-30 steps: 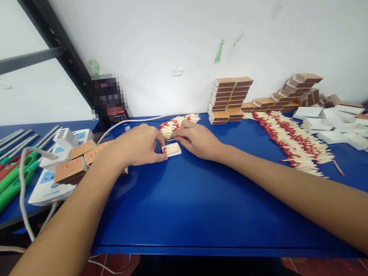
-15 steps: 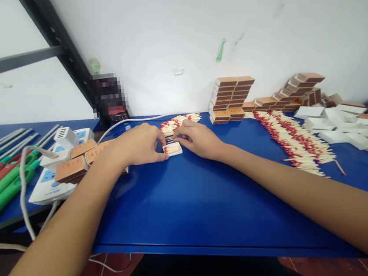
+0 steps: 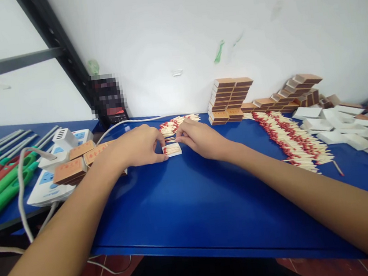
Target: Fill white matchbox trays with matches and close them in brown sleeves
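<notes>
A small white matchbox tray with red-tipped matchsticks lying in it rests on the blue table. My left hand holds the tray's left end between thumb and fingers. Just behind the tray's right end, my right hand is closed in a pinch on the plain ends of matchsticks; how many is too small to tell. Beyond both hands lies a loose pile of matchsticks, partly hidden by the fingers.
Filled-looking matchboxes are stacked by the wall. To the right spread a long heap of matchsticks and white trays. Several matchboxes sit on a power strip at left, near green-handled tools.
My right hand has shifted very slightly right, away from the tray's far edge, and fewer matchsticks show between the hands. My left hand stays on the tray.
</notes>
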Demonstrator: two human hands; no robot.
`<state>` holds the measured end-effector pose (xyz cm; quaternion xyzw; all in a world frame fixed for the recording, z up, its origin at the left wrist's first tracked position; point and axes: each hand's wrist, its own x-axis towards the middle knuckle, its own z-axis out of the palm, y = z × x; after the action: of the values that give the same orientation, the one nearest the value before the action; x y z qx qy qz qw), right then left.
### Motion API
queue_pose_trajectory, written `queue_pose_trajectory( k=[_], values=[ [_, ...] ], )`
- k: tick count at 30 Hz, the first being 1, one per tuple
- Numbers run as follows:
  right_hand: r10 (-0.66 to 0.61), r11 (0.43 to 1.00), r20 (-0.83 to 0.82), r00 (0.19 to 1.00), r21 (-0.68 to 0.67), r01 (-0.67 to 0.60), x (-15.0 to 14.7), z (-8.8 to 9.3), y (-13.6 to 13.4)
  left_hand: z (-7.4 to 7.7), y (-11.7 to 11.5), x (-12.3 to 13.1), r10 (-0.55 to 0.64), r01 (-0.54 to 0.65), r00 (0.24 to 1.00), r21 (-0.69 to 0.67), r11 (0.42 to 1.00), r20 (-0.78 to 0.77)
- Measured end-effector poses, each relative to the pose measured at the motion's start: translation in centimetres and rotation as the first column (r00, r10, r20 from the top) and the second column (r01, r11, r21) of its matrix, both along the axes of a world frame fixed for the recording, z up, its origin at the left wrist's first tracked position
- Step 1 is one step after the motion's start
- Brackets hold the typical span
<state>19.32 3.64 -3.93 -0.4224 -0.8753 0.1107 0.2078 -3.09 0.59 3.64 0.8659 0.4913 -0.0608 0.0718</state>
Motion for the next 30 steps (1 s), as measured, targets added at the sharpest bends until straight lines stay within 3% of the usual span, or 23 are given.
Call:
queue_pose_trajectory(
  k=[5, 19, 23, 30],
  values=[
    [0.048, 0.999, 0.052, 0.997, -0.03, -0.046, -0.7, 0.5, -1.2, -0.4, 0.3, -0.4, -0.023, 0.023, 0.999, 0.009, 1.0, 0.035],
    [0.131, 0.991, -0.117, 0.984, -0.012, -0.133, -0.5, -0.5, -0.4, -0.5, 0.4, -0.5, -0.026, 0.025, 0.999, 0.024, 0.999, 0.025],
    [0.102, 0.995, -0.192, 0.976, 0.023, -0.099, -0.4, -1.1, 0.4, -0.1, 0.2, -0.4, 0.01, -0.01, 1.0, 0.012, 1.0, 0.014],
    [0.045, 0.999, -0.073, 0.996, 0.033, -0.043, 0.1, -1.9, 1.5, -0.1, 0.2, -0.3, 0.017, -0.017, 1.0, 0.01, 1.0, 0.001]
  ],
)
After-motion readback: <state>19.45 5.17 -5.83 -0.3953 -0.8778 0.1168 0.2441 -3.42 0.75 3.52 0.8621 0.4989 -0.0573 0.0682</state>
